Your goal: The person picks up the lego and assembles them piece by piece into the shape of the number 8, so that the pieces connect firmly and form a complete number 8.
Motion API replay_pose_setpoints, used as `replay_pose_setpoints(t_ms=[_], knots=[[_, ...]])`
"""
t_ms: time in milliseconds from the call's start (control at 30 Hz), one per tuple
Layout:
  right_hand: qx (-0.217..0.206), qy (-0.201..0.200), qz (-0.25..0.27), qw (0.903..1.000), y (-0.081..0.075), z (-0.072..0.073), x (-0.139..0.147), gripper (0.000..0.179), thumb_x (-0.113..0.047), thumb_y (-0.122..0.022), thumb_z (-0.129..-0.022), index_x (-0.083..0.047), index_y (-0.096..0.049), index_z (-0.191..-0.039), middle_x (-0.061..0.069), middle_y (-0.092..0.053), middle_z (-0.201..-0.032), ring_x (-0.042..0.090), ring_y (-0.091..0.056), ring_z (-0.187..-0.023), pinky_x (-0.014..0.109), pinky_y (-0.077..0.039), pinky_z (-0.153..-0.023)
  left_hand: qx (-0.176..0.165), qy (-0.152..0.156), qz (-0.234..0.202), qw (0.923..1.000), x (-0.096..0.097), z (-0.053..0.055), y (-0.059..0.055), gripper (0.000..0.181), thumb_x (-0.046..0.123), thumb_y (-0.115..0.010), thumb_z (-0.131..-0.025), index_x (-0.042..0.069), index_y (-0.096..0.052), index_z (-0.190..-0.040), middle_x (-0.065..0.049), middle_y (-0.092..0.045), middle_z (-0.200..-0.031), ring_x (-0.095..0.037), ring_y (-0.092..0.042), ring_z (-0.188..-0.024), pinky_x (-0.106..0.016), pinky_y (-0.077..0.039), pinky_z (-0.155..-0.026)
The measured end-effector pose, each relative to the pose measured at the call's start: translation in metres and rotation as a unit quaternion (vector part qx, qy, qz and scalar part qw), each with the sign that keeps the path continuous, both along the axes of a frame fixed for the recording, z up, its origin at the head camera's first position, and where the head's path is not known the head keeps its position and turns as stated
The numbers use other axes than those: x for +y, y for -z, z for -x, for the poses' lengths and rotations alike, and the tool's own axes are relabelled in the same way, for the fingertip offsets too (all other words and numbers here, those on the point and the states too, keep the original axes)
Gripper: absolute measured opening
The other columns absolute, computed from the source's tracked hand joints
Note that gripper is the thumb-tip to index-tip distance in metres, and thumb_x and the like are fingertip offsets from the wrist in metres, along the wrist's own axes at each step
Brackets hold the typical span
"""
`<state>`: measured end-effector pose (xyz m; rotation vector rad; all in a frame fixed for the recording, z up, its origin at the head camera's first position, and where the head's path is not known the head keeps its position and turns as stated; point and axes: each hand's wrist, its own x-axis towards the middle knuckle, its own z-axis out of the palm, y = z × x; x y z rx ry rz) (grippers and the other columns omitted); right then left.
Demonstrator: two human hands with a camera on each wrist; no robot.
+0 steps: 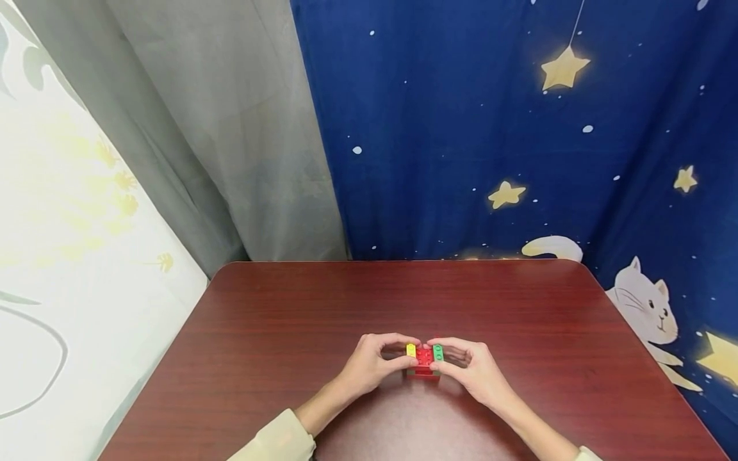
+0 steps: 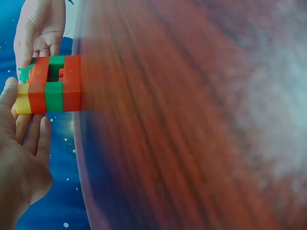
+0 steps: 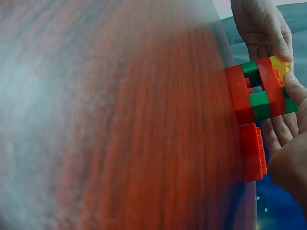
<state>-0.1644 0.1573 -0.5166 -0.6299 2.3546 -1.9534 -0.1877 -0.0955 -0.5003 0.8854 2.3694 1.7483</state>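
A small stack of toy building blocks stands on the table. Its lower red block carries two green blocks with a gap between them, and an upper red block bridges these. On top sit a yellow block at the left end and a green block at the right end. My left hand pinches the yellow block between thumb and fingers. From the other side, my right hand holds the top green block the same way.
A loose red block lies on the table close to the stack, beside my right hand in the right wrist view. The brown wooden table ends at a blue starry curtain and a grey curtain.
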Motion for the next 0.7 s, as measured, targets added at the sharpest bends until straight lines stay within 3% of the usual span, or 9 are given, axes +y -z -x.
replay_pose_setpoints(t_ms=[233,433,567,700], knots=[[-0.012,0.008,-0.019,0.9997,0.006,0.000,0.000,0.039,-0.013,-0.085,-0.092,0.000,-0.073,-0.127,0.014,-0.077,-0.118,0.018,-0.074,-0.111,0.023,-0.058,-0.092,-0.003,0.023,0.030,0.9993,-0.002,0.006,-0.003,0.029,0.020,-0.084,-0.095,0.014,-0.079,-0.123,0.004,-0.079,-0.114,-0.009,-0.075,-0.101,-0.028,-0.060,-0.091],[-0.015,0.003,-0.022,0.9996,0.005,-0.004,-0.002,0.041,-0.015,-0.084,-0.093,0.002,-0.073,-0.129,0.015,-0.077,-0.120,0.020,-0.074,-0.111,0.023,-0.058,-0.092,0.008,0.019,0.058,0.9981,0.001,0.016,-0.007,0.028,0.033,-0.070,-0.106,0.013,-0.080,-0.123,0.014,-0.078,-0.113,-0.007,-0.072,-0.110,-0.028,-0.056,-0.098],[-0.014,0.007,-0.025,0.9996,0.004,-0.006,-0.003,0.041,-0.015,-0.085,-0.093,0.002,-0.073,-0.128,0.014,-0.077,-0.119,0.019,-0.074,-0.111,0.022,-0.057,-0.092,0.025,0.016,0.054,0.9981,0.009,0.025,-0.007,0.025,0.025,-0.070,-0.106,0.010,-0.079,-0.124,0.009,-0.079,-0.114,-0.007,-0.073,-0.107,-0.028,-0.058,-0.094],[-0.006,0.006,-0.022,0.9997,0.005,-0.006,-0.003,0.041,-0.014,-0.085,-0.093,0.002,-0.073,-0.128,0.014,-0.077,-0.119,0.018,-0.074,-0.111,0.023,-0.057,-0.092,0.007,0.015,0.047,0.9988,0.018,0.035,-0.008,0.025,0.011,-0.075,-0.101,0.007,-0.077,-0.126,-0.001,-0.079,-0.117,-0.007,-0.075,-0.101,-0.024,-0.060,-0.089]])
